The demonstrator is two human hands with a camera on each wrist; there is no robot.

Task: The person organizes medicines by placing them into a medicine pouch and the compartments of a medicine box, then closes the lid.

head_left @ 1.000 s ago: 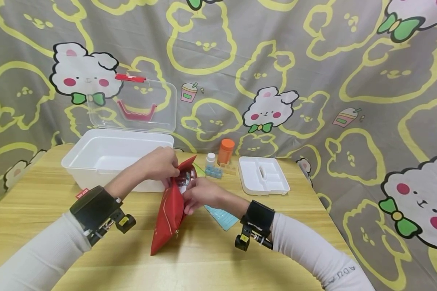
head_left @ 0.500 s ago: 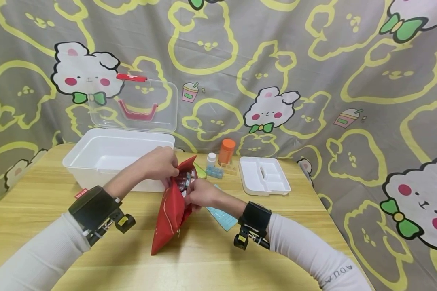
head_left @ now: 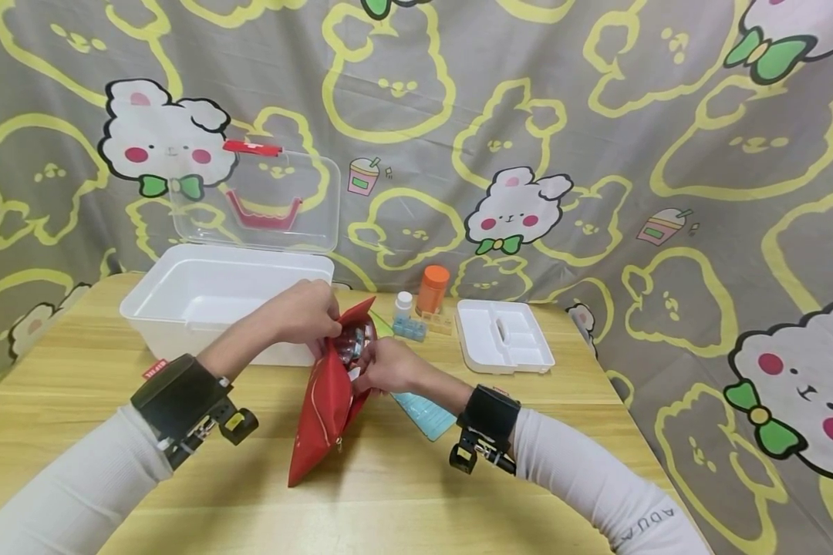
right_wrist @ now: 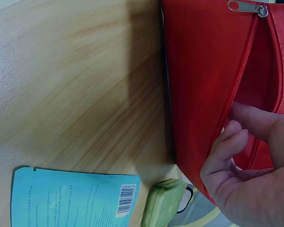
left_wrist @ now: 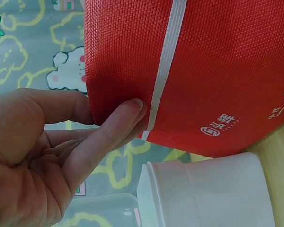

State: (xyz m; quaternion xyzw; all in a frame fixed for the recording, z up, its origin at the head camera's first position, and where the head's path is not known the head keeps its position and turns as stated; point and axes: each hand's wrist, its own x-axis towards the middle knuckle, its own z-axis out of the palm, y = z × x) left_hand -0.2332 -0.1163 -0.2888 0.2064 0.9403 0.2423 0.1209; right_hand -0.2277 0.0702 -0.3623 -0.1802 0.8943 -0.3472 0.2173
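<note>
A red zip pouch [head_left: 322, 408] stands tilted on the table, its zipped mouth gaping toward the right hand. With thumb and fingers, the left hand [head_left: 301, 312] pinches the pouch's upper corner, beside a pale stripe in the left wrist view. The right hand [head_left: 389, 366] is at the mouth with curled fingers gripping the zipper edge; in the right wrist view one finger reaches inside the opening. Clear, shiny packaging [head_left: 354, 343] with small items shows in the mouth. A metal zipper pull [right_wrist: 246, 6] hangs at the zipper's end. The pouch's deeper contents are hidden.
Behind the left arm stands a white box [head_left: 229, 270] with its clear lid raised. Farther back are an orange bottle [head_left: 433, 289], a small white bottle [head_left: 403, 302], a blue pill case [head_left: 409, 329] and a white divided tray [head_left: 507, 339]. A blue packet [right_wrist: 75, 198] lies near a green case [right_wrist: 163, 203].
The right hand has shifted slightly at the pouch mouth, its fingers moving closer in against the edge. The left hand and the pouch have stayed almost in place.
</note>
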